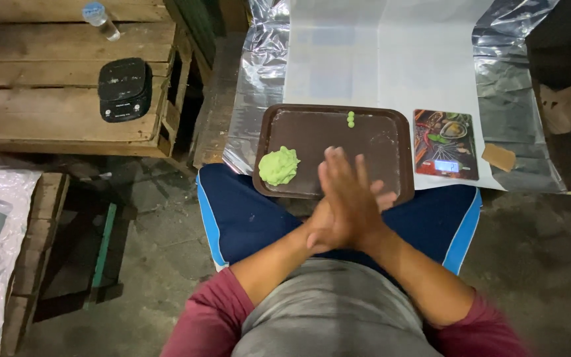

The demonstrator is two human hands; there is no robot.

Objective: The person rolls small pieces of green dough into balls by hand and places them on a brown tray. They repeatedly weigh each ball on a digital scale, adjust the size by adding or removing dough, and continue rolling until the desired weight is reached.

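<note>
hands pressed palm to palm, left hand (348,192) over right hand (338,228), above the tray (371,142); contents hidden. dough (279,166) sits at the tray's left edge; a knee shift could tip it off.

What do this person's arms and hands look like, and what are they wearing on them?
Both hands are bare: no gloves, rings or watch show on the left hand or the right hand. The forearms are bare too. Dark red sleeves are pushed up to about the elbows, over a grey shirt front.
</note>
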